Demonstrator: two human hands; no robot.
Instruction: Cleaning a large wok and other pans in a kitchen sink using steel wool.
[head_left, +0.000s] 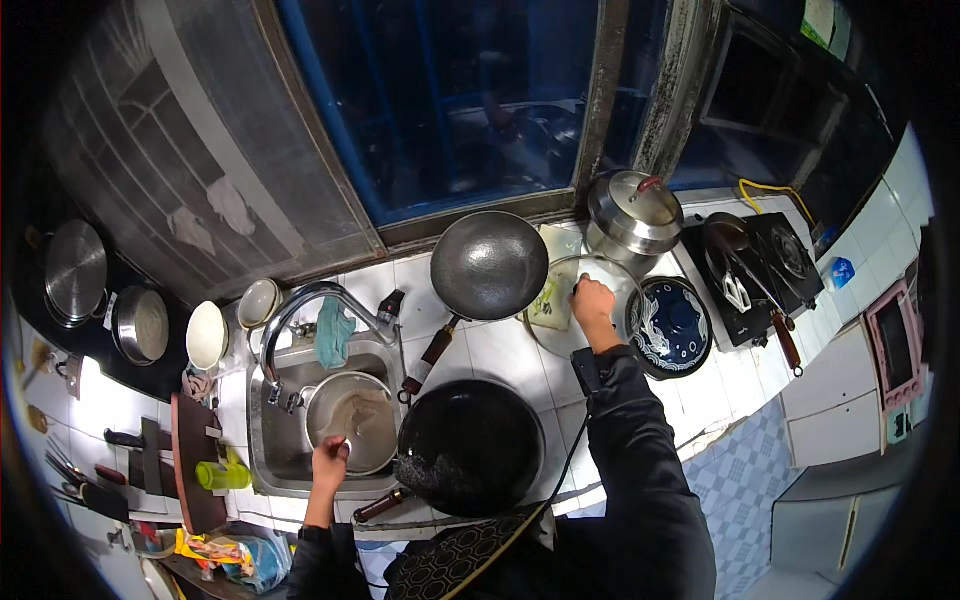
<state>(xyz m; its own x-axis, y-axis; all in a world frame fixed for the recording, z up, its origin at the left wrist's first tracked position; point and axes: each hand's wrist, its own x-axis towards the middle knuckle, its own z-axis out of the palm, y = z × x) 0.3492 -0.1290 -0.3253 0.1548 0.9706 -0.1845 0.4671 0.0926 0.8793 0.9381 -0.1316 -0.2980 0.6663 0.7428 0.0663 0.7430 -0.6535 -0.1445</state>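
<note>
My right hand (594, 306) is closed on the knob of a clear glass pot lid (624, 286). A pale flat board or sheet with green marks (555, 300) shows partly through and beside the glass. Over the near rim of a metal basin (379, 450) hangs my left hand (328, 466), fingers bent. A small white spot shows at its fingertips, too small to identify. Cloudy brownish water fills the basin, which sits in the steel sink (281, 472). A large black wok (480, 450) stands on the counter between my arms, its wooden handle (379, 506) towards me.
An upturned grey wok (489, 266) lies behind. To the right are a lidded steel pot (636, 214), a blue patterned pot lid (671, 326) and a black stove (750, 262) with ladles. The curved faucet (285, 315) arches over the sink; a teal cloth (334, 334) hangs behind it.
</note>
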